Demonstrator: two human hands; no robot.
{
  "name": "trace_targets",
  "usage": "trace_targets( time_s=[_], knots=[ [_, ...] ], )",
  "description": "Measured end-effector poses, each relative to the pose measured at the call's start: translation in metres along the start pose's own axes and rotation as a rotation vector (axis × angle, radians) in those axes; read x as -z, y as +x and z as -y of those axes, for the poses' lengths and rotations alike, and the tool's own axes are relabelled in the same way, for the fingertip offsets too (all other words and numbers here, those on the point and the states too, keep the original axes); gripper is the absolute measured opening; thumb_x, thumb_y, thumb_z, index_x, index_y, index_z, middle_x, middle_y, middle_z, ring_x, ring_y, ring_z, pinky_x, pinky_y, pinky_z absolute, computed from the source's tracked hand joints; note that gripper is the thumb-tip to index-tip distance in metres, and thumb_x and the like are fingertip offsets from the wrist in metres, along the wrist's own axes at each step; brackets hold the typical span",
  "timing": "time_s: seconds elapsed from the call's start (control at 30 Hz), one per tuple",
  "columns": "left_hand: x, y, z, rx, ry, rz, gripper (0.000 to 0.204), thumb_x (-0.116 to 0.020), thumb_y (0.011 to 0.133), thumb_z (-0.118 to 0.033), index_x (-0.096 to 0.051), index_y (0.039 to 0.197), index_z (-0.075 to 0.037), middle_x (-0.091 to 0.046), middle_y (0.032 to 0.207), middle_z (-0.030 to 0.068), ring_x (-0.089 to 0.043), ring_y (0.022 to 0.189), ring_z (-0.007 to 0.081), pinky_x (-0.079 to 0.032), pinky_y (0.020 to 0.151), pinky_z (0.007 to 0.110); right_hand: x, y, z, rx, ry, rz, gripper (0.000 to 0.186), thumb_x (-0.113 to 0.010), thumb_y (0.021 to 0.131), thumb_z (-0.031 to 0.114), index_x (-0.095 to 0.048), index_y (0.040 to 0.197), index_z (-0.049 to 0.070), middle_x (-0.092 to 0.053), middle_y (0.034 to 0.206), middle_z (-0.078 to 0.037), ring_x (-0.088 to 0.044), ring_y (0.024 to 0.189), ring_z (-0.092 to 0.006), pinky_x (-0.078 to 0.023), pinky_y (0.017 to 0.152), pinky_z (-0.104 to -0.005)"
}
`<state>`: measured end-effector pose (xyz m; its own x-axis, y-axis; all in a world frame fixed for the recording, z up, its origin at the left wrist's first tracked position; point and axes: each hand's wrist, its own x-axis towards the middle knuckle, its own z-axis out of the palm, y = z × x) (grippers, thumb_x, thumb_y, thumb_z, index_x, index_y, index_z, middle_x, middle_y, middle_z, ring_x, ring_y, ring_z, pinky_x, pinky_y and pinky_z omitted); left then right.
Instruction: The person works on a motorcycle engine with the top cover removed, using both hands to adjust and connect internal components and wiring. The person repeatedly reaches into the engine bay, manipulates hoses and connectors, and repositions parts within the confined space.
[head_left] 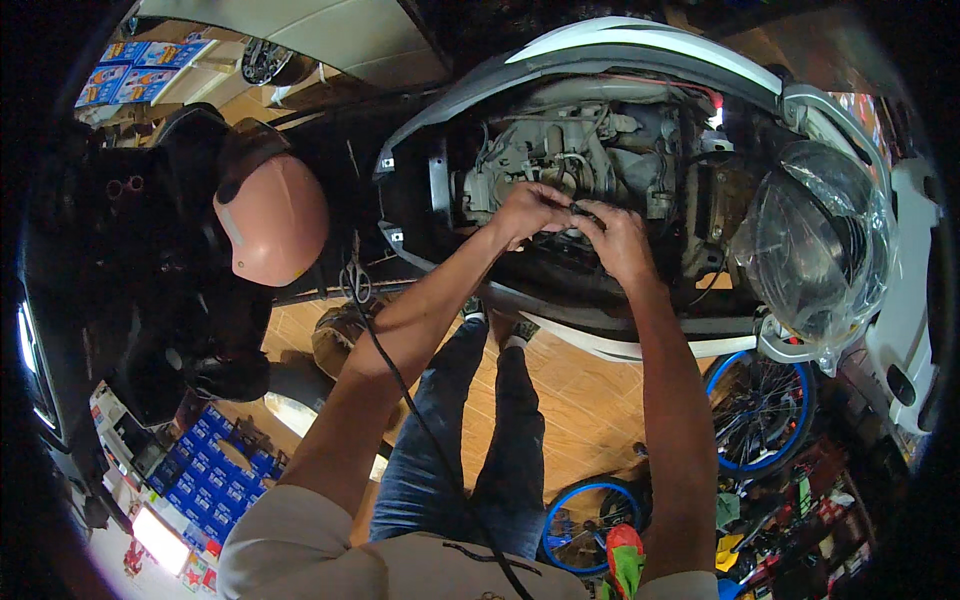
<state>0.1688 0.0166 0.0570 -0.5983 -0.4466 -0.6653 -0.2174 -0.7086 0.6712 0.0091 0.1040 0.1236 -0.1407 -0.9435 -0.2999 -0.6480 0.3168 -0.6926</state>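
Note:
Both my hands meet over the open body of a scooter (pixel 640 38), whose engine (pixel 600 165) shows under the removed seat section. My left hand (pixel 528 214) pinches with thumb and forefinger at a small dark piece (pixel 577 209). From the other side, my right hand (pixel 618 240) closes its fingers on the same piece. Its exact kind is too small to make out, and the fingertips cover part of it. The hands are above the near side of the engine and hide some of it.
A pink helmet (pixel 285 220) is to the left, on a dark motorbike. Clear plastic wraps a rounded object (pixel 812 245) at the scooter's right end. A black cable (pixel 400 385) hangs across my left arm. Blue-rimmed bicycle wheels (pixel 808 405) stand lower right; blue boxes (pixel 205 475) lower left.

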Motion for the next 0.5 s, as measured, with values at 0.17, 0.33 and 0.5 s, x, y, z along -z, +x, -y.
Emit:
trace_targets(
  time_s=[0.17,0.33,0.5],
  knots=[
    [0.0007,-0.0019,-0.0001,0.015,-0.007,0.051,0.032,-0.079,0.077,-0.003,-0.064,0.103,0.007,-0.068,0.083,0.0096,-0.063,0.069,0.0124,-0.053,0.061,0.024,0.0010,-0.0001,0.0040,0.040,-0.006,0.007,0.028,-0.064,0.090,0.020,-0.067,0.106,-0.002,-0.068,0.101,-0.021,-0.066,0.093,-0.0373,-0.052,0.081,-0.0386],
    [0.0048,-0.0033,0.0059,0.051,-0.070,0.062,0.027,-0.080,0.078,-0.007,-0.066,0.099,0.004,-0.068,0.089,0.0097,-0.066,0.078,0.0152,-0.058,0.072,0.027,-0.0011,0.0020,0.0020,0.139,0.006,-0.014,0.023,-0.062,0.090,0.020,-0.067,0.101,0.000,-0.068,0.094,-0.020,-0.065,0.087,-0.0385,-0.051,0.076,-0.0410],
    [0.0060,-0.0040,0.0081,0.054,-0.035,0.102,0.023,-0.078,0.079,-0.008,-0.068,0.097,0.003,-0.069,0.091,0.0089,-0.067,0.083,0.0161,-0.059,0.075,0.029,-0.0008,0.0016,-0.0014,0.074,0.075,0.016,0.019,-0.062,0.090,0.015,-0.067,0.097,-0.001,-0.068,0.091,-0.017,-0.066,0.084,-0.0344,-0.051,0.074,-0.0388]
  ],
)
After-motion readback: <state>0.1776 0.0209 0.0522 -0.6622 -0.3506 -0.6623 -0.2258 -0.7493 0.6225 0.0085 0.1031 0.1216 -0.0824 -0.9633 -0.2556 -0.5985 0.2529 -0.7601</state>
